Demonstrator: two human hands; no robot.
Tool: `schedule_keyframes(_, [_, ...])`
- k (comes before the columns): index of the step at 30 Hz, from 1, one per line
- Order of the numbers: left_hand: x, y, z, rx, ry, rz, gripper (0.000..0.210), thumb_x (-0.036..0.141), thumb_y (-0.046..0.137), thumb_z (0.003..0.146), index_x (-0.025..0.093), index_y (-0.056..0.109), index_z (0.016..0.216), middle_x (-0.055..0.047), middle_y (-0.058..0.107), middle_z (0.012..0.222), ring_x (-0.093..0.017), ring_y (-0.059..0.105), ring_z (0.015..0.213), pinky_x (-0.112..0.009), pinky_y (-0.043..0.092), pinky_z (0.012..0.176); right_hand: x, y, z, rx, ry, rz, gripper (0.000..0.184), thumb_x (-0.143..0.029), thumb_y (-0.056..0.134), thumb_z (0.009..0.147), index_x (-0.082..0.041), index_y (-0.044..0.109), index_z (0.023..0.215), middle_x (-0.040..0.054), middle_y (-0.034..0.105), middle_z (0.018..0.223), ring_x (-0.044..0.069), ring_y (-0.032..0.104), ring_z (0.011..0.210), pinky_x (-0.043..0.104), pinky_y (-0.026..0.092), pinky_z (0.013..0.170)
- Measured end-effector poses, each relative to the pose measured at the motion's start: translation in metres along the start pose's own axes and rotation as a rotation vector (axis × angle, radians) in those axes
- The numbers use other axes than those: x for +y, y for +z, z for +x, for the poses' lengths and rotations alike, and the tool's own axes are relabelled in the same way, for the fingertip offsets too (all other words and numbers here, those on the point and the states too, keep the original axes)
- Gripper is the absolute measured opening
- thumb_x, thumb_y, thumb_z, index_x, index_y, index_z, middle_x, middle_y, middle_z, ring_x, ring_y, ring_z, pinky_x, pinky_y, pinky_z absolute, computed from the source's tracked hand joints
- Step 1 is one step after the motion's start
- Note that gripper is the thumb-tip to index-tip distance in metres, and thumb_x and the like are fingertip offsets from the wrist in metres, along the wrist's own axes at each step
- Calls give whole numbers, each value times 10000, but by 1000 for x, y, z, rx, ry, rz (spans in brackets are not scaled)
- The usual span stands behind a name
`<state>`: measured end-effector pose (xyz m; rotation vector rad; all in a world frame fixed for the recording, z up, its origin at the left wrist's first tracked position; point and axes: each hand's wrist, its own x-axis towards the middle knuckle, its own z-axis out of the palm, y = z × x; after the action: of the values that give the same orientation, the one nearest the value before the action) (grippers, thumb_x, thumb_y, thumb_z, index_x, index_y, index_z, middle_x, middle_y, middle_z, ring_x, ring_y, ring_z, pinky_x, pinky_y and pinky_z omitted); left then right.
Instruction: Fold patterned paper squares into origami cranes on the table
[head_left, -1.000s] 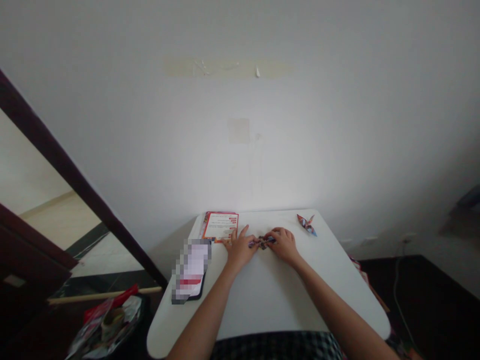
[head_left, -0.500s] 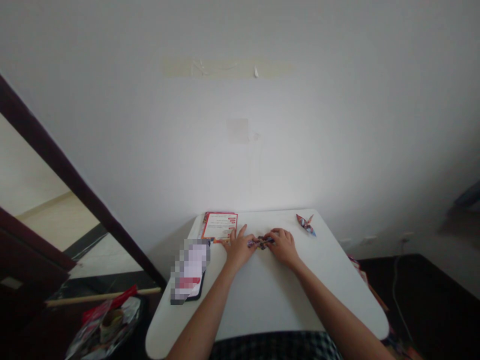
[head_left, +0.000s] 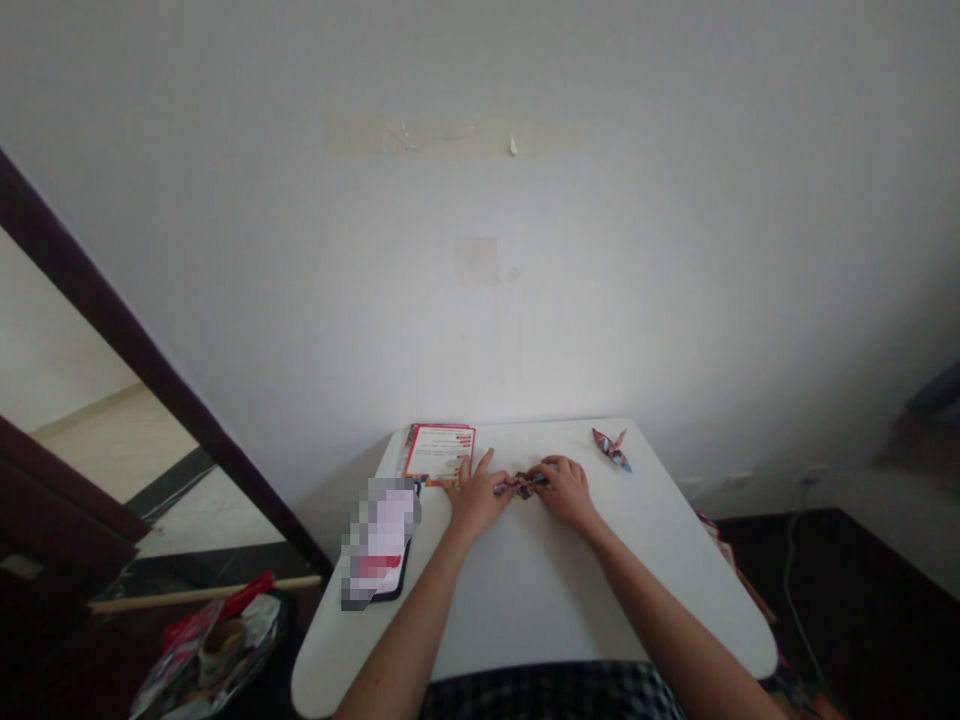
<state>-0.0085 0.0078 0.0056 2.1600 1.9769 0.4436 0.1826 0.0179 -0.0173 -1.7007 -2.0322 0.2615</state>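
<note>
Between my two hands, low over the white table (head_left: 540, 610), is a small folded piece of patterned paper (head_left: 523, 488). My left hand (head_left: 478, 497) pinches its left end between thumb and forefinger, with the other fingers spread toward the printed sheets. On the opposite end, my right hand (head_left: 565, 490) grips the paper with its fingers bent over it. Parts of the paper are hidden by my fingers, and its exact folds are too small to make out. A folded paper crane (head_left: 613, 451), red and blue, lies at the back right of the table.
Printed sheets (head_left: 439, 450) with a red border lie at the back left. A phone (head_left: 390, 545), partly pixelated, rests on the left side. The wall (head_left: 480, 340) rises behind the table. A lined bin (head_left: 217, 660) stands on the floor at left.
</note>
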Motion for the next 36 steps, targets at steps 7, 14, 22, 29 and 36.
schedule_keyframes(7, [-1, -1, 1, -35, -9, 7, 217, 486, 610, 828, 494, 695, 1027, 116, 321, 1574, -440, 181, 1450, -847, 130, 992, 2, 0, -1, -1, -33, -7, 250, -351, 614, 876, -403, 671, 1114, 16, 548, 1270, 231, 455, 1187, 423, 273, 1062])
schedule_keyframes(14, [-4, -1, 1, -54, -15, -2, 235, 472, 588, 844, 528, 685, 1050, 124, 286, 1588, -432, 147, 1468, -831, 105, 1017, 1, -2, 4, -58, 25, -8, 269, -324, 633, 853, -416, 675, 1102, 4, 539, 1270, 229, 436, 1219, 425, 251, 1075])
schedule_keyframes(22, [-1, -1, 0, -21, -34, -21, 229, 448, 632, 821, 500, 706, 1031, 103, 296, 1588, -415, 148, 1469, -816, 113, 1027, -6, -5, 2, -51, 51, -1, 294, -293, 633, 843, -422, 667, 1105, 9, 532, 1264, 251, 430, 1209, 451, 247, 1075])
schedule_keyframes(29, [-2, 1, -5, 70, -37, -24, 443, 477, 655, 797, 487, 611, 1238, 21, 303, 1591, -390, 189, 1461, -756, 134, 1084, 0, 3, -6, 57, -44, -32, 320, -311, 603, 871, -375, 637, 1183, 41, 544, 1269, 246, 452, 1178, 462, 258, 1085])
schedule_keyframes(36, [1, -3, -4, 90, -47, -41, 280, 457, 690, 780, 421, 731, 1054, 25, 380, 1550, -382, 220, 1443, -735, 146, 1095, 8, 8, -4, 74, -53, -5, 347, -352, 596, 883, -324, 638, 1226, 71, 550, 1298, 257, 456, 1205, 465, 273, 1089])
